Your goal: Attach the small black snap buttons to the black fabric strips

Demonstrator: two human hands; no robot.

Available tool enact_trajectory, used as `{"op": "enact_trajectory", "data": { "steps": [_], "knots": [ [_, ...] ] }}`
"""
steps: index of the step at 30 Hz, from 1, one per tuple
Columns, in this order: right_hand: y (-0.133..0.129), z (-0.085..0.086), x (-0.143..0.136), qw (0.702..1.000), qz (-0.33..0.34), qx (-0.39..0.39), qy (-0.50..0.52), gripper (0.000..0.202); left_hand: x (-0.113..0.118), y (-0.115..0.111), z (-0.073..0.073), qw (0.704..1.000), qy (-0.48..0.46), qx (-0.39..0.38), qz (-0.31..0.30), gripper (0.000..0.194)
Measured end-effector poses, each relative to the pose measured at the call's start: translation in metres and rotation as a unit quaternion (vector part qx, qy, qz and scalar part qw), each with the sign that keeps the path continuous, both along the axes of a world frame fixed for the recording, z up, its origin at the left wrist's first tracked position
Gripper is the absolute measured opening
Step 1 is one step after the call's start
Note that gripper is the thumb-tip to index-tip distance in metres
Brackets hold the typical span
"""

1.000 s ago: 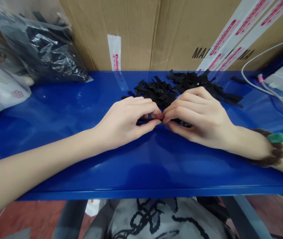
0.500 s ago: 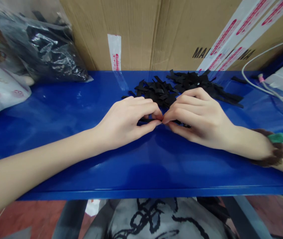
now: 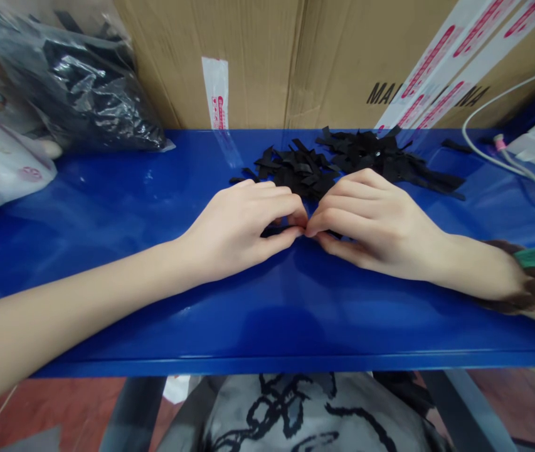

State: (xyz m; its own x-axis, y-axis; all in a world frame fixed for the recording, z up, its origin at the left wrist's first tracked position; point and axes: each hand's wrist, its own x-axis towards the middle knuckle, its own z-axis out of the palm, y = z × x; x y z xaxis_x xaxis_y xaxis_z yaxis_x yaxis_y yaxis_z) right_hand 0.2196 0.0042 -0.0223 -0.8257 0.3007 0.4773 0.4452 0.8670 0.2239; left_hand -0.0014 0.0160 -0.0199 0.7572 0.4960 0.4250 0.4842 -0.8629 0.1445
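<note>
My left hand and my right hand meet fingertip to fingertip above the blue table. Both are closed in a pinch on a black fabric strip; most of it is hidden by the fingers. A little of the black shows between my left thumb and forefinger, and some under my right fingers. Just behind the hands lie two heaps of short black strips, a left heap and a right heap. One small shiny spot shows in the right heap.
A large cardboard box stands along the back of the blue table. At the back left are a clear plastic bag of black pieces and a white printed bag. A white cable loops at the right.
Both hands keep their pinch at nearly the same place, with only slight finger movement. The view has shifted a little.
</note>
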Motion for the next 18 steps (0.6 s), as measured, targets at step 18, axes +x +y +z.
{"op": "enact_trajectory", "data": {
  "steps": [18],
  "knots": [
    [-0.0007,0.0039,-0.0001,1.0,0.008,0.016,0.003,0.017,0.0006,0.0007,0.0009,1.0,0.008,-0.018,-0.001,0.006]
  ]
}}
